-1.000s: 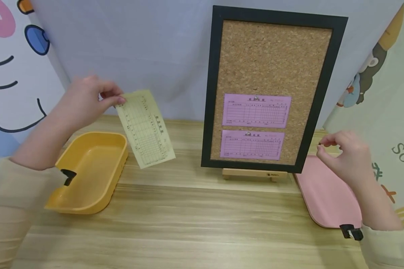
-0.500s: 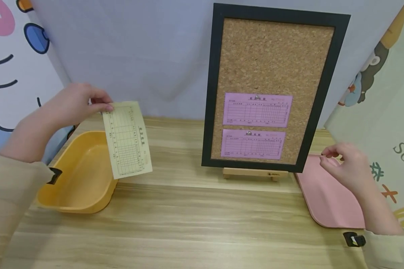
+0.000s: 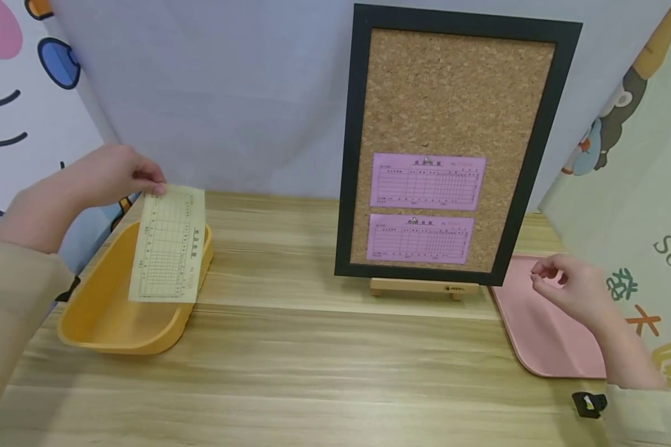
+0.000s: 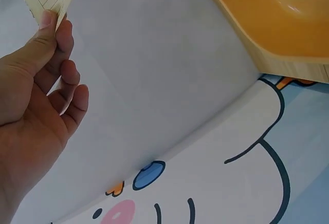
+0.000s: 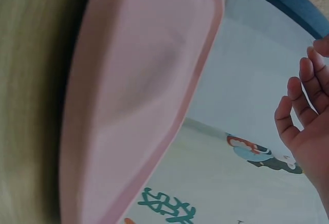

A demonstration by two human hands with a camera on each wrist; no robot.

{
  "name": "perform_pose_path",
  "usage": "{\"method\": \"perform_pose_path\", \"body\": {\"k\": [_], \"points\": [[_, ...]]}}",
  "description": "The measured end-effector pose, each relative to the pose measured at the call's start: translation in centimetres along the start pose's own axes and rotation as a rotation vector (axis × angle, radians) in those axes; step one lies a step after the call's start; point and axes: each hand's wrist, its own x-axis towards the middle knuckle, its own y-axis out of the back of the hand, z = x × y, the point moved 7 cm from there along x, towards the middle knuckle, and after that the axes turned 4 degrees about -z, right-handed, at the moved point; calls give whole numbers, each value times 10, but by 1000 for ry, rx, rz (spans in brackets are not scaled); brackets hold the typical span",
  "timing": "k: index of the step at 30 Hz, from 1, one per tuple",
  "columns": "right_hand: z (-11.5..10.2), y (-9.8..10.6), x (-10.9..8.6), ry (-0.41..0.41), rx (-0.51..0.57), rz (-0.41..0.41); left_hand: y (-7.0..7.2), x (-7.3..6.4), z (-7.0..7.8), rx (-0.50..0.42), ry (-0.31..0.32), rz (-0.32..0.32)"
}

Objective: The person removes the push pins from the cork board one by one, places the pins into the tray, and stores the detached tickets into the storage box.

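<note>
In the head view my left hand pinches the upper corner of a pale yellow receipt slip. The slip hangs down, its printed table turned sideways, overlapping the yellow bin in this view. The left wrist view shows the thumb and forefinger closed on its corner. Over the pink tray, my right hand has thumb and forefinger tips together on a tiny thing, apparently a pushpin, mostly hidden by the fingers. Two purple receipt slips are pinned low on the cork board.
The black-framed board leans on a small wooden easel at the back of the wooden table. A plain light cloth hangs behind it. Cartoon-printed sheets stand at both sides.
My left hand has carried the yellow slip left and down until it overlaps the yellow bin, and the slip has turned more upright. My right hand has sunk a little over the pink tray.
</note>
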Motion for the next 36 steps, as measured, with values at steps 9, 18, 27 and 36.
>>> {"method": "perform_pose_path", "body": {"k": [9,18,27,36], "points": [[17,-15,-7,-3,33,-119,-16,6,-17,29,-1,-59],[26,-27,-9,29,1,-176,-41,3,-34,52,10,-82],[40,-35,-13,-8,0,-259,-69,-3,-45,14,70,-147],[54,-44,-18,-66,30,-362,-92,-2,-52,15,24,-171]]}}
